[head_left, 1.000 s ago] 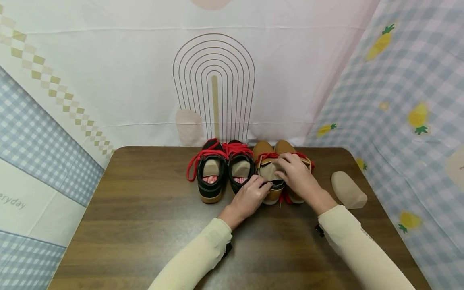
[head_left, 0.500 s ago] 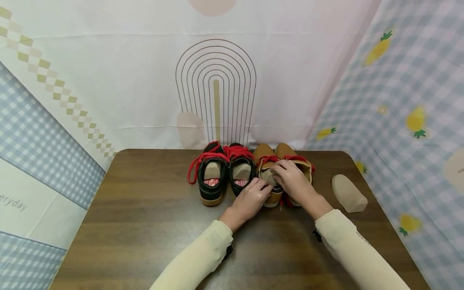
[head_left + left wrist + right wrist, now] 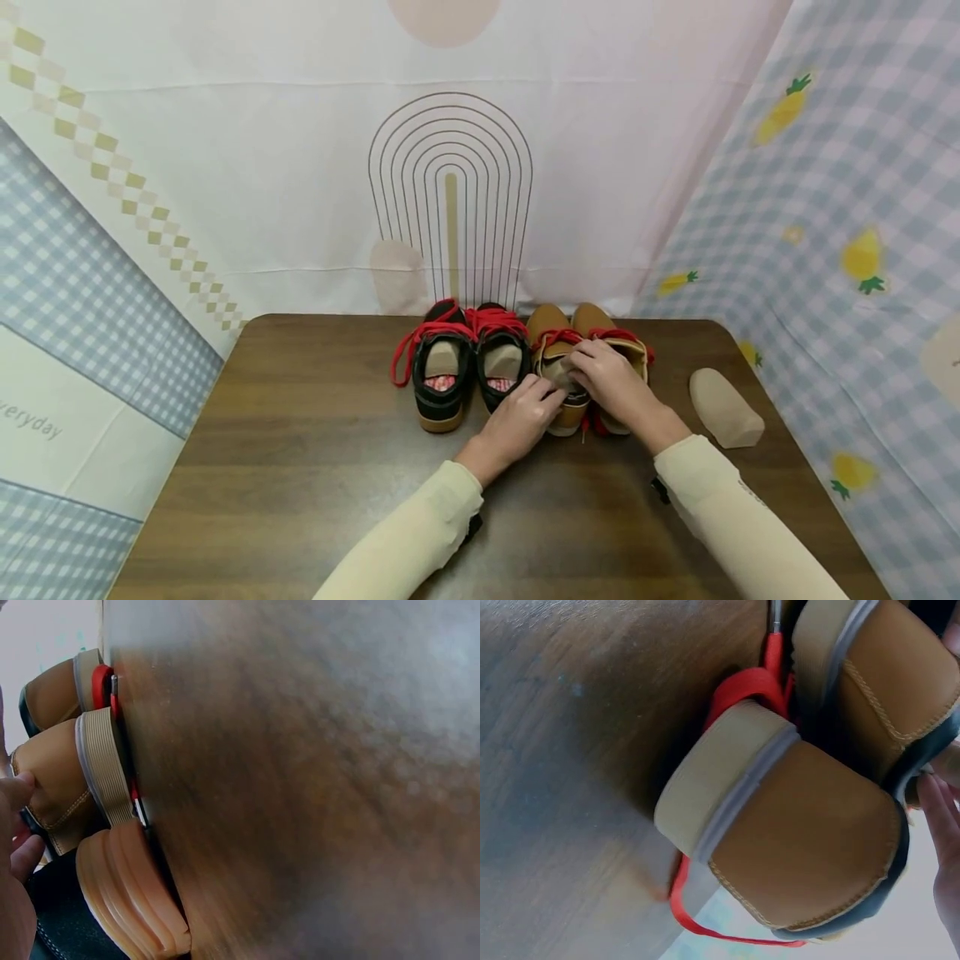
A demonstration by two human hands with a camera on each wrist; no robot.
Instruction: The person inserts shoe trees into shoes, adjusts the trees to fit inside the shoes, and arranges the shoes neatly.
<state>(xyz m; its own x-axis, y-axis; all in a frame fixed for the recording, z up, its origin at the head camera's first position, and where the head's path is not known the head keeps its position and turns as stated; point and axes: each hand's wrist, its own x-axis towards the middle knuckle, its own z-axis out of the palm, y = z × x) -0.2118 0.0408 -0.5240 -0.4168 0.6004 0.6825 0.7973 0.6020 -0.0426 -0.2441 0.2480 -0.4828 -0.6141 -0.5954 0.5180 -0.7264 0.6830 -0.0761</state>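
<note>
Two tan shoes with red laces stand side by side at the table's back. My left hand (image 3: 525,412) pinches the heel collar of the left tan shoe (image 3: 567,418); its heel (image 3: 56,772) shows by my fingers in the left wrist view. Inside that shoe is a beige shoe insert (image 3: 556,372), which my right hand (image 3: 611,379) holds near its top, fingers partly hiding it. The right tan shoe (image 3: 594,320) is under my right hand, its heel (image 3: 810,832) filling the right wrist view. A matching loose insert (image 3: 726,408) lies to the right.
Left of the tan pair stand two black shoes, the outer black shoe (image 3: 439,408) and the inner black shoe (image 3: 487,342), each with a beige insert inside. Their red laces (image 3: 403,358) trail over the left side. The wooden table (image 3: 315,442) meets a fabric backdrop (image 3: 600,167).
The insert in the left tan shoe has gone deeper inside as my right hand moved with it. My left hand stays at the heel. The whole head view has shifted slightly.
</note>
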